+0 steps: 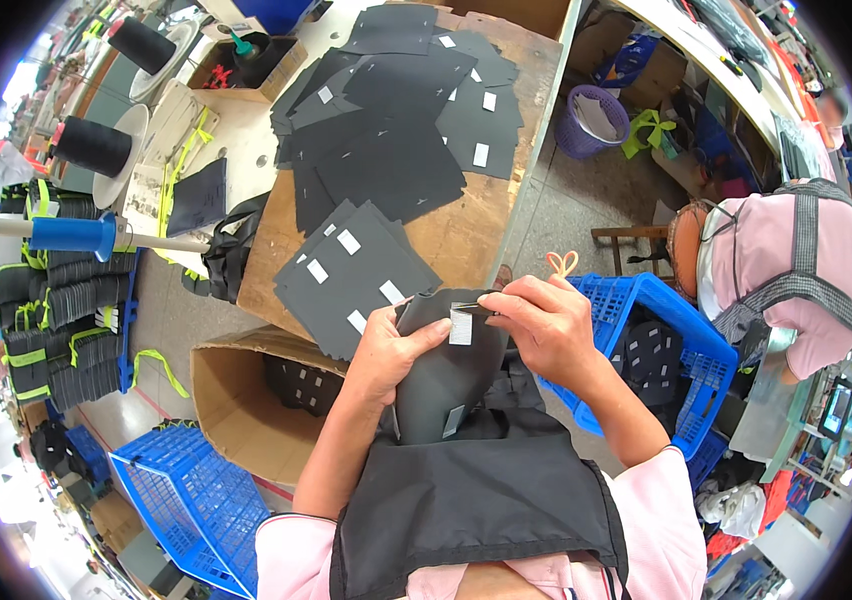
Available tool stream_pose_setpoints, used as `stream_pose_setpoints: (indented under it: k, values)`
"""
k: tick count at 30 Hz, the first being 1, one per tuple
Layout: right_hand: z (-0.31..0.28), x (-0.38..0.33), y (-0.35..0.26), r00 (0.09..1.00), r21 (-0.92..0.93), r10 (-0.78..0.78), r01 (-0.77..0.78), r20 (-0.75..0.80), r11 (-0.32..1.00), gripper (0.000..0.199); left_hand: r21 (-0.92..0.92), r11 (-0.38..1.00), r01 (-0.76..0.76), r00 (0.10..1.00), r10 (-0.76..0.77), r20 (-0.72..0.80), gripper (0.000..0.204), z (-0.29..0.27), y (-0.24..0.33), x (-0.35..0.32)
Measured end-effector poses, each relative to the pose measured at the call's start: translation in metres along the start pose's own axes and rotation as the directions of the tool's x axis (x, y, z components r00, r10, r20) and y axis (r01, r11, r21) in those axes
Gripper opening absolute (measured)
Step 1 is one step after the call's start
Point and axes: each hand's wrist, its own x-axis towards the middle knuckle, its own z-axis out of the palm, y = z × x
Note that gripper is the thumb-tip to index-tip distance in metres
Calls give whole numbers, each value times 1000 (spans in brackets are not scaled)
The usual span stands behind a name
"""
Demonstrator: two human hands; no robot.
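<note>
One dark panel [446,385], bent, held up just off the near end of the table [264,262], in front of a black apron [486,495]. Left hand [391,355] has it by the side toward the table's left: fingers clamped on panel, thumb on the face beside a white patch [461,328]. Right hand [544,325] at the patch's other side, thumb and fingers pinched together at the panel's upper edge; orange loops [562,263] poke out above that hand, look like scissor handles. Exact grip on them: can't tell. On table: flat stack [356,265] with white patches at the near end, bigger loose pile [386,150] farther up. Left of table, near end: carton [221,395] with more patched pieces inside, then a blue crate [186,505]. Right of table: second crate [711,380] holding dark patched pieces, purple bin [568,140] farther up, co-worker [826,255] in pink well off. Black thread cones [91,145] left of table.
</note>
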Motion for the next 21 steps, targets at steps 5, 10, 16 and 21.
stream_pose_setpoints:
  k: [5,10,16,21]
  values:
    - [4,-13,3,984,237,172,-158,-39,959,28,-13,1000,13,1000,-14,-24,24,2,-1,0]
    - [14,-9,4,980,136,172,-158,-96,978,26,-12,1000,-15,1000,15,5,23,4,-1,3]
    - [17,-22,2,919,343,376,-318,-116,884,23,-41,998,-37,997,34,-72,22,-3,3,4]
    - [33,-57,-3,769,707,614,-534,179,463,21,-94,983,-155,967,132,-220,24,-8,1,7]
